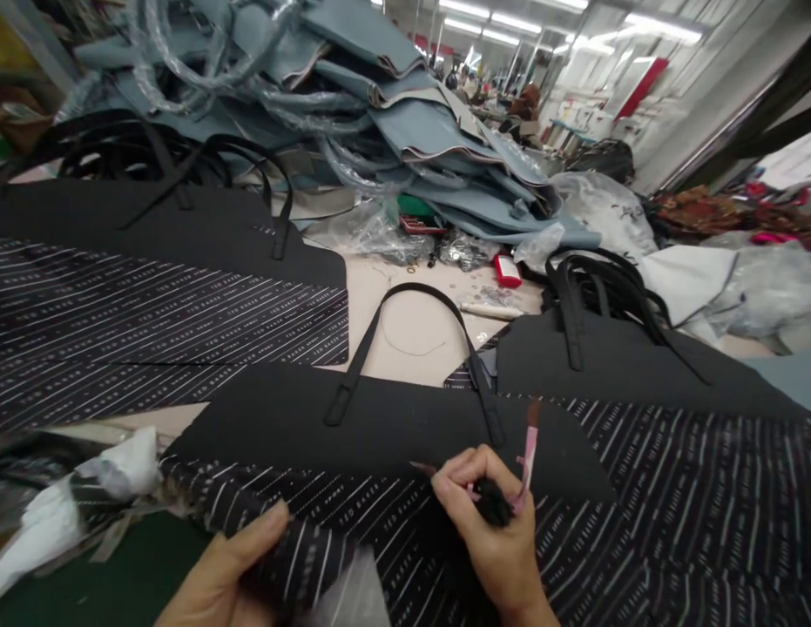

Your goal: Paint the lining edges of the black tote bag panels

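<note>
A black bag panel (379,427) with one looped black handle (422,287) lies before me, joined to dark lining (379,522) with white stripes and lettering. My left hand (228,566) grips the folded lining at lower left, thumb on top and other fingers hidden beneath. A pale, translucent piece (358,592) lies beside it, blurred. Over the seam between panel and lining, my right hand (487,522) is closed around a thin pointed tool (529,457) with a pink shaft. A narrow tip pokes out past the fingertips. I cannot make out the tool's exact kind.
Stacked black bag pieces (287,261) lie at left, with others (640,357) at right. Behind rises a heap of blue-grey bag pieces (418,131) with plastic-wrapped handles. A small red-and-white item (508,271) and a white pen-like stick (491,310) rest on the pale tabletop (362,287).
</note>
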{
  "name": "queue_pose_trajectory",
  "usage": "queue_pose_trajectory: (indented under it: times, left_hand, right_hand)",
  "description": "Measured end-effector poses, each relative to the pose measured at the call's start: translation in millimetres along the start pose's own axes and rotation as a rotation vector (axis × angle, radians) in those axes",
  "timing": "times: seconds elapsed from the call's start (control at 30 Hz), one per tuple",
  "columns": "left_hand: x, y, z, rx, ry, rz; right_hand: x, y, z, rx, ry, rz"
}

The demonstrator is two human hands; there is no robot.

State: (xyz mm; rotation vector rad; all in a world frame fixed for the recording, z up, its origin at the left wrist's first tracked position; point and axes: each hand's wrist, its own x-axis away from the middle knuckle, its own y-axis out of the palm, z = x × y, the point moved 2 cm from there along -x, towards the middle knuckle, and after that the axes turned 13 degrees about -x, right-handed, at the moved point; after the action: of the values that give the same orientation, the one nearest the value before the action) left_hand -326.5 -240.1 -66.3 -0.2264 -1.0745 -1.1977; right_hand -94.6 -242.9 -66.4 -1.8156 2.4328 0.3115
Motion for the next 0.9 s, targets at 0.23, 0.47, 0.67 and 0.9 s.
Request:
queue_pose_trajectory:
  times: [0.23, 0.47, 0.67, 0.9]
  left_hand:
    - [3.0, 54.2, -13.4, -0.137, -0.028, 0.009]
    - [-6.8, 62.8, -29.1, -0.166, -0.141, -0.051]
    - [-7.5, 59.5, -26.0, -0.101, -0.216, -0.109]
    - [-5.9, 55.2, -27.5, -0.083, -0.219, -0.093]
  right_hand:
    - [5.0, 0.9, 0.5, -0.01, -0.017, -0.011]
    - [6.1, 4.9, -0.6, -0.017, -0.037, 0.001]
    - [17.3, -8.4, -0.1, 0.025, -0.012, 0.077]
    - [28.0, -3.2, 2.4, 0.042, -0.081, 0.113]
